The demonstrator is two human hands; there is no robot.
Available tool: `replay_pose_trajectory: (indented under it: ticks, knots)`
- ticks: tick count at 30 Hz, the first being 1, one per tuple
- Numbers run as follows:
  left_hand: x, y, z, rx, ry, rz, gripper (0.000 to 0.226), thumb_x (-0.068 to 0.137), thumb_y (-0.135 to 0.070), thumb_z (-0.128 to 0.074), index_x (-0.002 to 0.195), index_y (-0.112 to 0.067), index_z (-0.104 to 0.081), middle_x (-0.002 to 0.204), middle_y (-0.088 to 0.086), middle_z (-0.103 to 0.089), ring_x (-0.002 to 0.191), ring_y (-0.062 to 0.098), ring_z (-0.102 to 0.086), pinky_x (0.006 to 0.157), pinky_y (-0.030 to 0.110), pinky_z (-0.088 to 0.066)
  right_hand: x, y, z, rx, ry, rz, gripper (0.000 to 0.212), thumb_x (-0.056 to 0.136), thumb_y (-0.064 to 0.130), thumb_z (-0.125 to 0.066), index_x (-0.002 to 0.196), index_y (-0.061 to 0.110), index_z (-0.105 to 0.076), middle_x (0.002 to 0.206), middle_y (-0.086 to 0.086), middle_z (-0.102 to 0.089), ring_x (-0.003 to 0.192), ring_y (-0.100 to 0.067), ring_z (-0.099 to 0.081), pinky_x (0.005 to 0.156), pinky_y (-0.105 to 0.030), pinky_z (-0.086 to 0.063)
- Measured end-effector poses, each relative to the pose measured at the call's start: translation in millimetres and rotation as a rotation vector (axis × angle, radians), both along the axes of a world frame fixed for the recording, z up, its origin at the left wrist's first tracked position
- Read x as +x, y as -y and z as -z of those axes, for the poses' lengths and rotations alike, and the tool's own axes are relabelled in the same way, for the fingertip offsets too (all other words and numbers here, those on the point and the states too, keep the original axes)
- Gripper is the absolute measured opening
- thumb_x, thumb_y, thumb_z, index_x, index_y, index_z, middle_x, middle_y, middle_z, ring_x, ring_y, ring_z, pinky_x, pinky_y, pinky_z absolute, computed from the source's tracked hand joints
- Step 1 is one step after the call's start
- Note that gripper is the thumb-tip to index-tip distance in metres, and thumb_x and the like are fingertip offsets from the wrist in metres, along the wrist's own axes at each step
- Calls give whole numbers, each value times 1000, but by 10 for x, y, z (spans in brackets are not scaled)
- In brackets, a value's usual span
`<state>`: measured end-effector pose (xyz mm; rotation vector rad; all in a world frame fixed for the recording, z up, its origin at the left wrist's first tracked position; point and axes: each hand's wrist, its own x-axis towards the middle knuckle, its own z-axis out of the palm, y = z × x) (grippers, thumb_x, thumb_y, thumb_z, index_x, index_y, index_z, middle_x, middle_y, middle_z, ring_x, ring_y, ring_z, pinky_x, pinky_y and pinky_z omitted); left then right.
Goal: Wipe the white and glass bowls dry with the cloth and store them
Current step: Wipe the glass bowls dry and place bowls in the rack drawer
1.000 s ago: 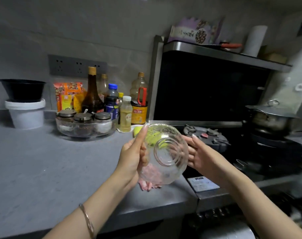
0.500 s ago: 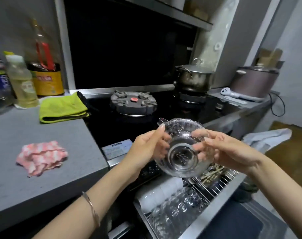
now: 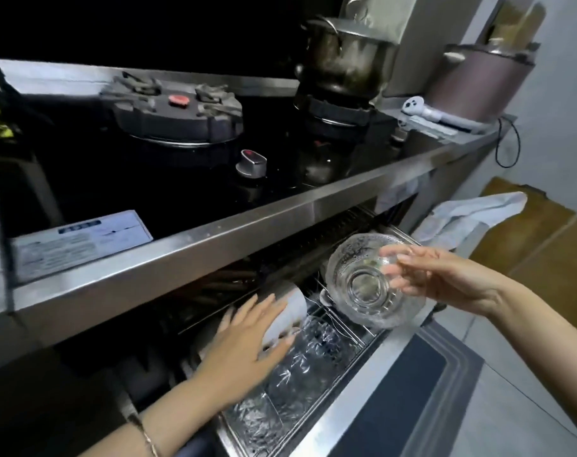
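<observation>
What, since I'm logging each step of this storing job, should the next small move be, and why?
Probably lower the glass bowl into the drawer rack, beside the stored glass bowls. The right hand holds it tilted just above the open rack, while the left hand lies open against the white bowl, seemingly steadying the row.

Home kitchen for sure. Gas stove (image 3: 175, 110) with a pot (image 3: 346, 54) on it. Pull-out dish rack (image 3: 313, 374) underneath.
</observation>
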<state>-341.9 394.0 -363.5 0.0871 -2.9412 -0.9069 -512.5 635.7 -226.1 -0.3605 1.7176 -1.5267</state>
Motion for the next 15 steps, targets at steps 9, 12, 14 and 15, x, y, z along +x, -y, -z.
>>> replay_pose_trajectory:
  ticks: [9, 12, 14, 15]
  knots:
    - [-127, -111, 862, -224, 53, -61, 65, 83, -80, -15, 142, -56, -5, 156, -13, 8, 143, 13, 22, 114, 43, 17, -549, 286, 830, 201, 137, 67, 24, 82, 9, -59, 106, 13, -63, 86, -10, -74, 68, -16, -71, 58, -23, -58]
    - [-112, -158, 1033, -291, 135, -40, 70, 86, -77, -27, 145, -40, -30, 149, 0, -38, 141, 22, -17, 110, 49, -4, -717, 333, 1092, 270, 143, 67, 17, 90, 10, -56, 104, 14, -63, 86, -7, -74, 68, -15, -71, 56, -21, -57]
    - [-100, -180, 1141, -321, 126, -28, 70, 86, -77, -28, 145, -38, -33, 147, 1, -41, 140, 24, -23, 110, 50, -7, -802, 350, 1225, 317, 130, 53, 21, 86, 16, -61, 107, 14, -62, 90, -4, -71, 72, -15, -68, 56, -20, -56]
    - [-98, -185, 1160, -332, 112, -33, 70, 86, -76, -28, 144, -38, -34, 147, 1, -40, 140, 26, -26, 110, 50, -9, -843, 354, 1286, 343, 123, 45, 27, 84, 18, -62, 110, 13, -61, 93, -4, -68, 75, -15, -66, 56, -19, -55]
